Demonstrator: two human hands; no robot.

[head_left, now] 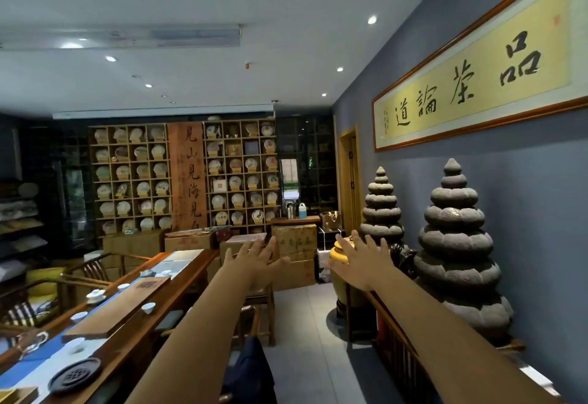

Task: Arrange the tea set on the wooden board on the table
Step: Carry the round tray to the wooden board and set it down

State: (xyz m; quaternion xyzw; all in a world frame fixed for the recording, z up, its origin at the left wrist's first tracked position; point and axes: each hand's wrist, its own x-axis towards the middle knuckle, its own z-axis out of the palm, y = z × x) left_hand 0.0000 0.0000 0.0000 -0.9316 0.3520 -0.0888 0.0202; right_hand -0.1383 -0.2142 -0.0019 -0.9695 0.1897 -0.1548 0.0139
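Both my arms stretch straight ahead at chest height, away from the table. My left hand point(254, 260) and my right hand point(359, 260) are flat, fingers spread, holding nothing. At lower left, a long wooden board point(121, 308) lies on the table point(149, 333). Around the board stand small white cups point(148, 307), a lidded white gaiwan point(95, 295), a glass pitcher point(31, 341) and a dark round slotted tray point(75, 375). All of these are to the left of my hands and below them.
Wooden chairs point(92, 271) flank the table on its left. A low wooden railing point(397, 333) with two stacked stone carvings point(458, 263) runs along the right wall. Cardboard boxes point(294, 244) and a yellow jar point(339, 263) stand ahead, with tea-cake shelves point(132, 178) behind. A tiled aisle lies between.
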